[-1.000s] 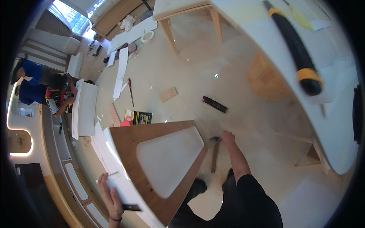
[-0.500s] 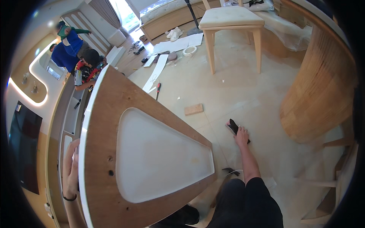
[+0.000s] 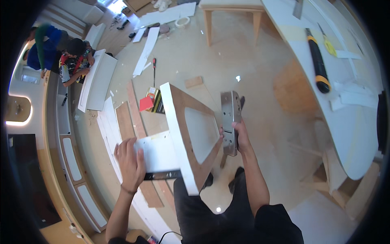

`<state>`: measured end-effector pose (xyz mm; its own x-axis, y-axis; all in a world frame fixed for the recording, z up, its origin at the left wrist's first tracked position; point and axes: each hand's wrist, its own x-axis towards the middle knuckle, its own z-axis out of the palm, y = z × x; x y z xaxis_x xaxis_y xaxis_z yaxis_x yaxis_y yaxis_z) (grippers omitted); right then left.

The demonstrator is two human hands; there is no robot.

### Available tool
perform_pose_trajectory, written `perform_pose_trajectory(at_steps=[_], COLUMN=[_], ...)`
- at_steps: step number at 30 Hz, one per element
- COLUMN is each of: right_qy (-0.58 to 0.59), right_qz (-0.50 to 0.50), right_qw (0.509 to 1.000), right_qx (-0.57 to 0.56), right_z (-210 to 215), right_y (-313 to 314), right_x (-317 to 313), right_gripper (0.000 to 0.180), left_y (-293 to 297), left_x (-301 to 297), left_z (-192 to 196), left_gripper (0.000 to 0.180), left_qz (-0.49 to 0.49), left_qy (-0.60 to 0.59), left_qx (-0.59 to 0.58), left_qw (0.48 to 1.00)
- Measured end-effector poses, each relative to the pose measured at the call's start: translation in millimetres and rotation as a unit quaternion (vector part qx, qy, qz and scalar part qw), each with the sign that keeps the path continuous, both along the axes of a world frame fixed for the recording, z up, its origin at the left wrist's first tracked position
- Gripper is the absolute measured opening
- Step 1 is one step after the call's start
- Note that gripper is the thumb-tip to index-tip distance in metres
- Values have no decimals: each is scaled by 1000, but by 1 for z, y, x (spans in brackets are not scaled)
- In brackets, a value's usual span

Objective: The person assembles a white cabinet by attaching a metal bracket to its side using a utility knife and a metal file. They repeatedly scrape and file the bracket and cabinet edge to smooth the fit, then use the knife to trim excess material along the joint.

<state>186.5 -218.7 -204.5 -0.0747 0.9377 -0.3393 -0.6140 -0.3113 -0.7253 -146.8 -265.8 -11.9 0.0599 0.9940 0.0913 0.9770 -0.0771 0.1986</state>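
My right hand (image 3: pixel 242 137) grips a hand plane (image 3: pixel 228 116), its metal sole with holes and a narrow slot turned toward me. Just left of the plane stands a drawer front (image 3: pixel 203 134), wood-framed with a pale rounded inset and a white edge; a small gap separates it from the sole. A white panel (image 3: pixel 156 148) with a black rail (image 3: pixel 162 175) along its near side joins the front's left side. At the panel's left end is my left hand (image 3: pixel 131 164), its thumb over the panel edge and its fingers bent around the end, partly hidden.
A white table (image 3: pixel 292 34) on the right bears a black-and-orange tool (image 3: pixel 316 61) and yellow-handled scissors (image 3: pixel 329 46). Wooden strips (image 3: pixel 126 122), a screwdriver (image 3: pixel 154 67), a box (image 3: pixel 156 103) and a wood block (image 3: pixel 193 82) lie on the floor. Co-workers (image 3: pixel 75 57) handle a white piece at upper left.
My right hand has lifted the plane from the floor to beside the drawer front. My left hand has moved from the front's white edge to the white panel. The view has shifted.
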Motion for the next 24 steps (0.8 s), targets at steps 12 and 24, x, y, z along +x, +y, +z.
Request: perform_pose_trajectory(at_steps=[12, 24], right_qy=[27, -78], right_qz=[51, 6], right_qw=[989, 992], right_qx=[-137, -95], right_z=[202, 195], right_y=[-69, -86], right_x=[-39, -67], right_gripper=[56, 58], left_y=[78, 65], left_x=[112, 107], left_z=[-4, -12], left_gripper=[61, 47], left_qz=[92, 35], left_qy=[-252, -280], left_qx=[-103, 13], left_qw=[958, 959])
